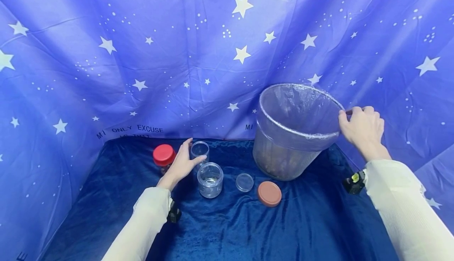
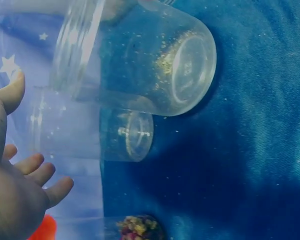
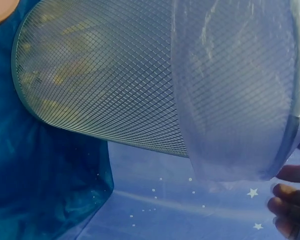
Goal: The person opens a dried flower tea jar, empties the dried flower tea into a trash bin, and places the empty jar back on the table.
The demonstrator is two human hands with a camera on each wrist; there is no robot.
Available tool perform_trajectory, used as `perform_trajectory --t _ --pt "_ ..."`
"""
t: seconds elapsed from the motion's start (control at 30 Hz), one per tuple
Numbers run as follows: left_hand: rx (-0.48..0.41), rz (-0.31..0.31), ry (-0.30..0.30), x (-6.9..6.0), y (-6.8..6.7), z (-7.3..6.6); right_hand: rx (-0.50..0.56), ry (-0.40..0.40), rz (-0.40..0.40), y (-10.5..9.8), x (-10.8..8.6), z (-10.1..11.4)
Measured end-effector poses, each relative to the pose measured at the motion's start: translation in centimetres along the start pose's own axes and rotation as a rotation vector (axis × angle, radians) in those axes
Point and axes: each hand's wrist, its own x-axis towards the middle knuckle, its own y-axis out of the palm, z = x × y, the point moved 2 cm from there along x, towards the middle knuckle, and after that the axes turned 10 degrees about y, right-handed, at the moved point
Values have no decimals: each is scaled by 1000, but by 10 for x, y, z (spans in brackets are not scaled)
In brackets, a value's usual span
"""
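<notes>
My left hand (image 1: pixel 181 164) reaches past a red-lidded jar (image 1: pixel 164 155) with its thumb and fingers spread near a narrow clear jar (image 1: pixel 200 149). In the left wrist view, the narrow jar (image 2: pixel 135 135) stands lidless just beyond the fingers. In front of it is a wider lidless clear jar (image 2: pixel 190 65) with yellowish crumbs at its bottom. My right hand (image 1: pixel 363 129) grips the right rim of a mesh wastebasket (image 1: pixel 283 154) lined with a clear plastic bag (image 3: pixel 235 90). The basket looks tilted. Some yellowish contents show blurrily through its mesh.
A clear round lid (image 1: pixel 244 182) and an orange-brown lid (image 1: pixel 269 194) lie on the dark blue cloth (image 1: pixel 220 229) between the jars and the wastebasket. Dried flower buds (image 2: pixel 140 228) show inside the red-lidded jar. A star-patterned curtain (image 1: pixel 198 56) hangs close behind everything.
</notes>
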Motion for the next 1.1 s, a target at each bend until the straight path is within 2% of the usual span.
perform_trajectory --t 0.2,0.5,0.7,1.1 --pt "63 16 52 1 -5 -10 26 -61 -1 3 -1 6" --pt "73 15 114 2 -10 -25 71 -178 33 4 -10 24" --pt "95 19 125 1 -12 -30 93 -218 37 5 -17 38" --pt "167 41 119 -10 -18 -31 202 -376 43 11 -45 83"
